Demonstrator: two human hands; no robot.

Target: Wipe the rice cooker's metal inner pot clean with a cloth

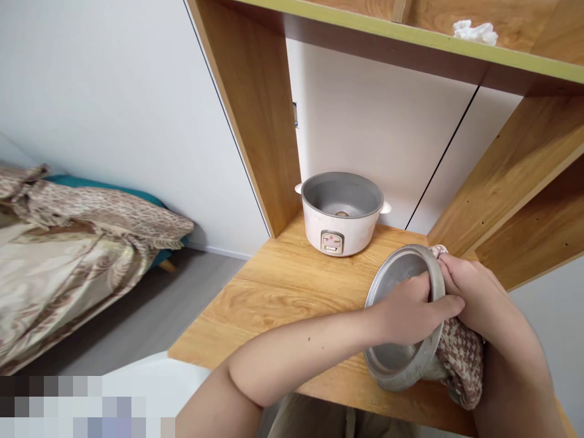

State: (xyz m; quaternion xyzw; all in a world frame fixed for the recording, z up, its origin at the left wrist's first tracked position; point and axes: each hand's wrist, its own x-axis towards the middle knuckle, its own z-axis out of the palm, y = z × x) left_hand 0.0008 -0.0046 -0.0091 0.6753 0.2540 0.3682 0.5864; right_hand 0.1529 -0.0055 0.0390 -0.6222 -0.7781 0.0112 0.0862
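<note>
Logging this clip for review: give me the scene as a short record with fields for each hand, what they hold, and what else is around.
left hand: reaches inside the metal inner pot, gripping its rim
right hand: presses a houndstooth cloth against the pot's outside
pot pose: tilted, opening toward the camera, above the wooden counter
behind: rice cooker body, lidless, upright
upper shelf: crumpled tissue
far left: bed with patterned blanket

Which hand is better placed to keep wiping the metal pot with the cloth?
The right hand, probably: the checked cloth lies under it, against the pot. The left hand is clamped over the rim and steadies the pot.
</note>
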